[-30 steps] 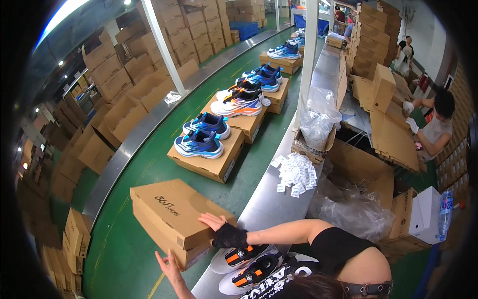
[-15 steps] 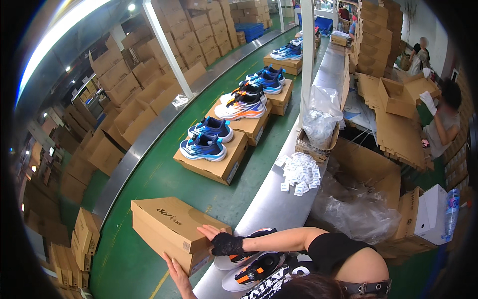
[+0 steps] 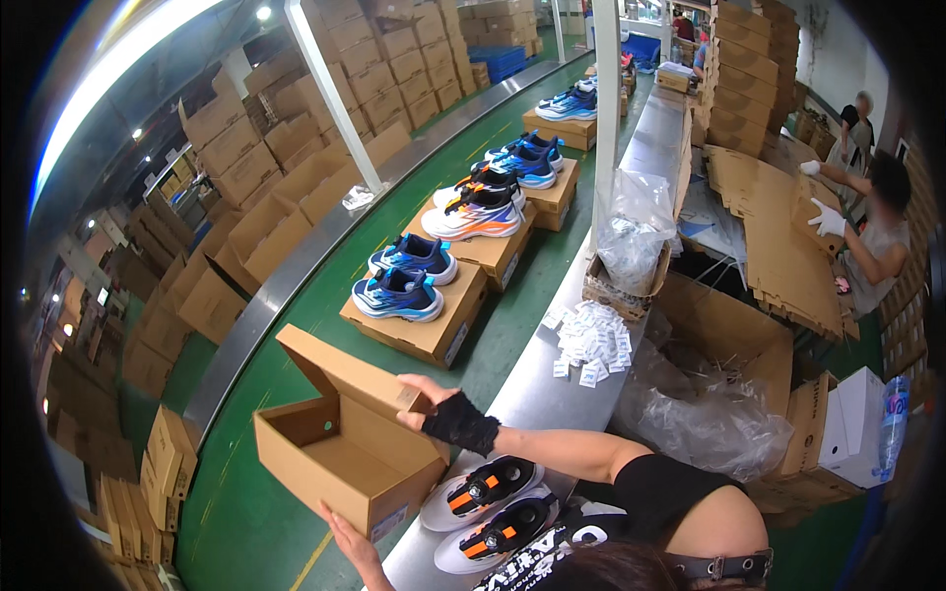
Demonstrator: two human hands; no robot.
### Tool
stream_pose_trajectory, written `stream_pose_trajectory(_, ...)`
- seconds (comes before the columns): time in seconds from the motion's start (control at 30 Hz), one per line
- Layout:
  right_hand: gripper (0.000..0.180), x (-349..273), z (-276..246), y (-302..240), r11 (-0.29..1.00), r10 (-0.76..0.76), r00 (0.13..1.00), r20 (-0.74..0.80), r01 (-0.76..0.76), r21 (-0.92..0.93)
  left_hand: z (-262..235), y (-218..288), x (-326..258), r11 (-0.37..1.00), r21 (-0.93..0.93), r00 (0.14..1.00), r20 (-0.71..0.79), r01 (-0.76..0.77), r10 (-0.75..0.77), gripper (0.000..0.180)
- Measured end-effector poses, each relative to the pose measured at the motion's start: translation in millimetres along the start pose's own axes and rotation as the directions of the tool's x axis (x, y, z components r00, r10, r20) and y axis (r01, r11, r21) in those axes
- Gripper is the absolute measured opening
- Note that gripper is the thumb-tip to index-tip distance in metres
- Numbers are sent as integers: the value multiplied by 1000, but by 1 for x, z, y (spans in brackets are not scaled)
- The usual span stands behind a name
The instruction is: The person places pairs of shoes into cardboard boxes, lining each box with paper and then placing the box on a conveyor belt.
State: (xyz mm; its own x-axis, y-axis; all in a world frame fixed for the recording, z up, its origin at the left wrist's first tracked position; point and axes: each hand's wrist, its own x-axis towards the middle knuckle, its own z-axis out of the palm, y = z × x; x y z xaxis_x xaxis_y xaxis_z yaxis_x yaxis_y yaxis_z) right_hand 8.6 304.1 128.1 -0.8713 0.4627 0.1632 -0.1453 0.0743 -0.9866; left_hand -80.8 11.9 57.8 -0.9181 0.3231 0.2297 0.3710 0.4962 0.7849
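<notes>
While the open shoe box (image 3: 315, 480) is positioned before you at the near end of the green belt (image 3: 236, 512), observe that its lid (image 3: 360, 379) stands tilted up along the far side and its interior faces you. Your right grip (image 3: 439, 402), fitted with a black glove (image 3: 465, 426) that leaves the fingers bare, pinches the right end of the lid between thumb and fingers. Your left grip (image 3: 345, 542) contacts the lower near edge of the box with its fingers extended; whether it closes beneath the box, you cannot tell. Locate the pair of white shoes (image 3: 496, 540) with orange and black uppers just beside the right end of the box, on the metal surface (image 3: 532, 394) in front of your torso. Farther along the same surface lie a heap of small white packets (image 3: 594, 340) and, beyond it, a carton holding a clear plastic bag (image 3: 631, 236). On the belt beyond your box, note the closed box (image 3: 414, 322) bearing blue shoes (image 3: 399, 295), followed by white-and-orange shoes (image 3: 473, 219) on another box.
</notes>
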Motion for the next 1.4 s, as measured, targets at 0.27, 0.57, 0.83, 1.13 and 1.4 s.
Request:
stream_pose_trajectory(0.27,48,16,0,13,939,-232,962,-146,261,225,-57,-117,-16,934,189,952,-29,305,-305,45)
stream_pose_trajectory(0.57,44,-45,-141,188,804,-224,799,-557,-171,-569,-69,-96,-23,800,541,954,-15,260,-300,45)
stream_pose_trajectory(0.83,54,-119,-178,219,285,-248,786,-566,-499,-818,-42,-155,12,739,667,988,29,93,-150,40)
stream_pose_trajectory(1.13,14,-138,-135,202,446,-508,739,-442,-213,-869,-45,-94,-26,951,-21,950,62,307,-305,45)
stream_pose_trajectory(1.4,12,-117,-110,172,527,-374,793,-480,-244,-814,-33,-72,-26,956,5,956,-10,294,-294,34)
